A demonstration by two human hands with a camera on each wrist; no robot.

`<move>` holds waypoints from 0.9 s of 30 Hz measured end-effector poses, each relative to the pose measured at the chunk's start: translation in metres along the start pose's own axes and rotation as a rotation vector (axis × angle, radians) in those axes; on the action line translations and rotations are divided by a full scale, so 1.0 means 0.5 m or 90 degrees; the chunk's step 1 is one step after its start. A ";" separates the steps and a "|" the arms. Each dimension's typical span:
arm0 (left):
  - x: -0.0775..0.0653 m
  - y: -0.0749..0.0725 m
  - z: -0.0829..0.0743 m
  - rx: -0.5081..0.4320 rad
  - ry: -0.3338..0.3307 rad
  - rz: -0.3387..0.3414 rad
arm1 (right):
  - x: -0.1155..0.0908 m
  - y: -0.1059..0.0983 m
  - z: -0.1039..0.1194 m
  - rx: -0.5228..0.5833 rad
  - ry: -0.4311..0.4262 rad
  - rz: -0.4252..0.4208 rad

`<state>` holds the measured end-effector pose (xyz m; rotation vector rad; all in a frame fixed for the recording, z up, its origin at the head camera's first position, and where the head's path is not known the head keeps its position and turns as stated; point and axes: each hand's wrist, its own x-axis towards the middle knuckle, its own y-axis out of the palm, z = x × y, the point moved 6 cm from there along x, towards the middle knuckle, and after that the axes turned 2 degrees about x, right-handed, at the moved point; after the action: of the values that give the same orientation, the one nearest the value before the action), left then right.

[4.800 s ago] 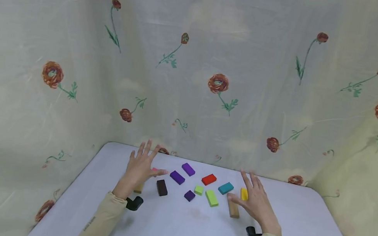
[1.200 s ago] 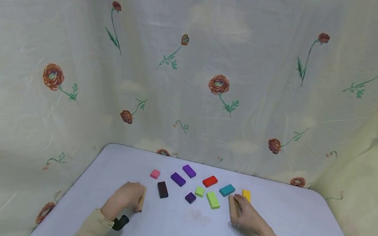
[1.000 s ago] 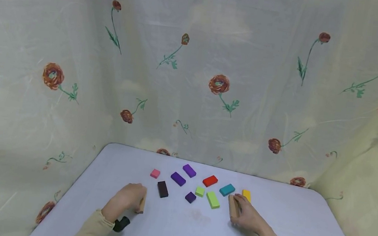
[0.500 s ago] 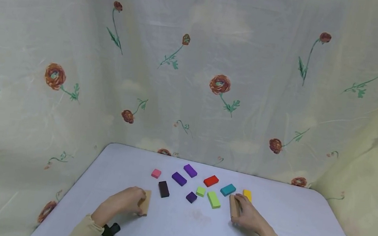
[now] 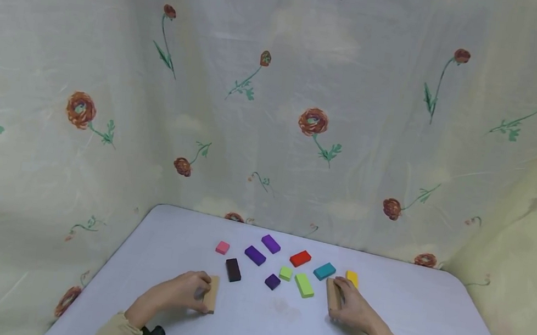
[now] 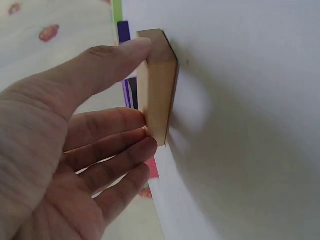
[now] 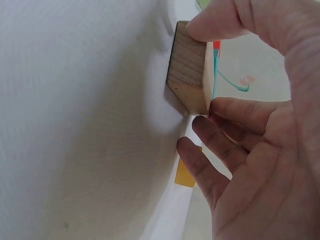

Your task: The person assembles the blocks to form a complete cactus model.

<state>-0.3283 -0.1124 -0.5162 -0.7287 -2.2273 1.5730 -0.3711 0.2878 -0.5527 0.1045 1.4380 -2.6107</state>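
Observation:
My left hand [image 5: 185, 290] pinches a plain wooden block [image 6: 160, 95] lengthwise, thumb at the near end and fingertips at the far end. That block lies close on the white table, in front of a dark brown block [image 5: 233, 269]. On the other side my right hand [image 5: 357, 308] pinches a second wooden block [image 7: 187, 67] the same way, thumb on one end and fingers at the other. A yellow block [image 5: 352, 278] lies just beyond the right fingers, and a teal block [image 5: 324, 271] is near the right-hand block's far end.
Between the hands on the white table [image 5: 269, 333] lie a lime block [image 5: 304, 285], a small lime block [image 5: 286, 273] and a small dark purple block [image 5: 272, 282]. Farther back are two purple blocks, a red block [image 5: 300, 258] and a pink block [image 5: 222, 247]. Flowered cloth [image 5: 252, 132] hangs behind.
Both hands came down from open above the table and took hold of the wooden blocks. Over the last second the left hand shifted its block slightly right and nearer; the right hand stayed still.

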 end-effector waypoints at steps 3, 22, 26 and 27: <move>0.004 0.008 -0.015 0.012 0.016 0.006 | -0.001 -0.001 -0.001 -0.005 0.000 0.001; 0.043 0.052 -0.110 0.062 0.103 0.013 | 0.000 -0.002 0.000 -0.004 -0.012 -0.003; 0.054 0.066 -0.138 0.070 0.111 0.021 | -0.001 -0.003 0.001 -0.002 -0.012 -0.004; 0.056 0.070 -0.146 0.070 0.109 0.027 | -0.001 -0.003 0.002 -0.001 -0.012 -0.004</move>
<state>-0.3049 -0.0305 -0.5248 -0.8494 -1.9999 1.5756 -0.3710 0.2879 -0.5509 0.0749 1.4370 -2.6081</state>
